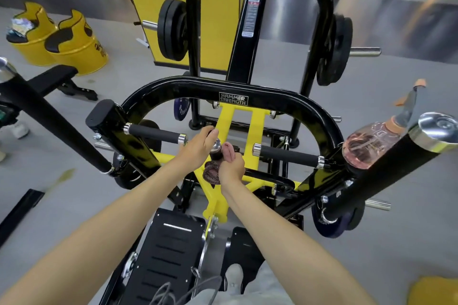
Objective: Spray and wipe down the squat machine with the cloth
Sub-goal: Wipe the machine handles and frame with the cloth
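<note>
Squat machine [238,86]: a black and yellow frame that fills the middle of the view. A curved black bar arches from 9 o'clock over the centre to 3 o'clock, and a tall black loop rises towards 12.

Footplate [168,242]: a black, slotted plate at 6 o'clock, under the person's forearms.

Weight plates [171,30]: black discs on the pegs at 11 and 1 o'clock, either side of the tall loop.

Bins [74,52]: two yellow drums with black tops on the grey floor at 10 o'clock, well apart from the machine.

Spray bottle [369,143]: clear, with pink liquid and an orange collar. It lies tilted at 3 o'clock, resting on the machine's right arm with its nozzle pointing up and away.

Left hand [198,148]: just left of centre. Its fingers curl over the short central handle [216,147], closing on it beside the chrome cap.

Right hand [231,168]: just below centre, touching the same handle. Its fingers are bunched tight around the cloth.

Cloth [211,174]: dark red and brown, patterned. It is gripped in the right hand and pressed to the handle under the cap, with a loose end hanging towards 7 o'clock. The pink fold above the knuckles may be its other side; this is hard to tell.
</note>
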`<state>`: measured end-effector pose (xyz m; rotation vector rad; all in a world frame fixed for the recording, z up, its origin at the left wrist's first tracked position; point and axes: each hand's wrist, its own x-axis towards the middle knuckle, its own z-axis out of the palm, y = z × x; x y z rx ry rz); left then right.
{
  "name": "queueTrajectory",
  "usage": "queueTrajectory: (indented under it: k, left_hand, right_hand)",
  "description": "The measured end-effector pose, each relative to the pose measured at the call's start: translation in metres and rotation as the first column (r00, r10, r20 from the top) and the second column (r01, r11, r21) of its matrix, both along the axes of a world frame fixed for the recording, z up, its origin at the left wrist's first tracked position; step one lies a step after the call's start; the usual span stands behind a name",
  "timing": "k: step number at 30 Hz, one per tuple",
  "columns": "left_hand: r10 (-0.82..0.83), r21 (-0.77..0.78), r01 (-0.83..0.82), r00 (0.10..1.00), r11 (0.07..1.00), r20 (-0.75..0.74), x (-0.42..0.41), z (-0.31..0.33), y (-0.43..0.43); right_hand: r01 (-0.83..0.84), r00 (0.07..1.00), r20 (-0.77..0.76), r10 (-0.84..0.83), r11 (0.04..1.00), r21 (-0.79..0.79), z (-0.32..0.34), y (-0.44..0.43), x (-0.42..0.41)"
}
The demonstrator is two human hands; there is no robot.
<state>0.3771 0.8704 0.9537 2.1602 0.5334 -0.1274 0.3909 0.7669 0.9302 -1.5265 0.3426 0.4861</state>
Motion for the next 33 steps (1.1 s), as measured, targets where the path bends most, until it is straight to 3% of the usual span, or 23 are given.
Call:
queueTrajectory:
  k: [15,19,21,23,25,27,28,31,33]
  left_hand:
    - [0.017,0.021,-0.016,0.999,1.0,-0.039,0.001,0.014,-0.004]
    - [0.194,0.149,-0.221,0.965,0.964,0.178,-0.001,0.033,-0.009]
    - [0.203,0.045,-0.219,0.95,0.975,0.239,-0.004,0.05,-0.022]
    - [0.218,-0.221,-0.177,0.96,0.959,0.177,-0.007,0.058,-0.032]
    - [0.286,-0.431,-0.196,0.946,0.881,0.154,-0.013,0.059,-0.031]
    - [0.397,-0.62,-0.221,0.904,0.753,0.16,-0.02,0.057,-0.026]
    - [0.457,-0.704,-0.235,0.878,0.67,0.141,-0.025,0.056,-0.024]
    - [0.6,-0.826,-0.327,0.8,0.458,0.016,-0.04,0.039,-0.021]
    - [0.619,-0.853,-0.368,0.782,0.371,-0.069,-0.048,0.023,-0.023]
  right_hand:
    - [-0.069,0.935,0.346,0.079,0.997,-0.044,0.038,-0.021,-0.009]
    - [-0.026,0.844,0.521,0.129,0.979,-0.2,0.046,-0.026,0.006]
    - [-0.06,0.761,0.611,0.218,0.962,-0.268,0.048,-0.023,0.008]
    - [-0.131,0.621,0.715,0.319,0.943,-0.307,0.049,-0.02,0.001]
    - [-0.201,0.444,0.783,0.436,0.9,-0.387,0.047,-0.022,-0.004]
    - [-0.233,0.336,0.793,0.508,0.861,-0.452,0.045,-0.027,-0.004]
    - [-0.232,0.362,0.794,0.488,0.872,-0.43,0.045,-0.029,-0.003]
    - [-0.102,0.659,0.691,0.297,0.946,-0.309,0.057,-0.033,0.005]
    - [-0.156,0.734,0.567,0.373,0.906,-0.394,0.06,-0.032,0.02]
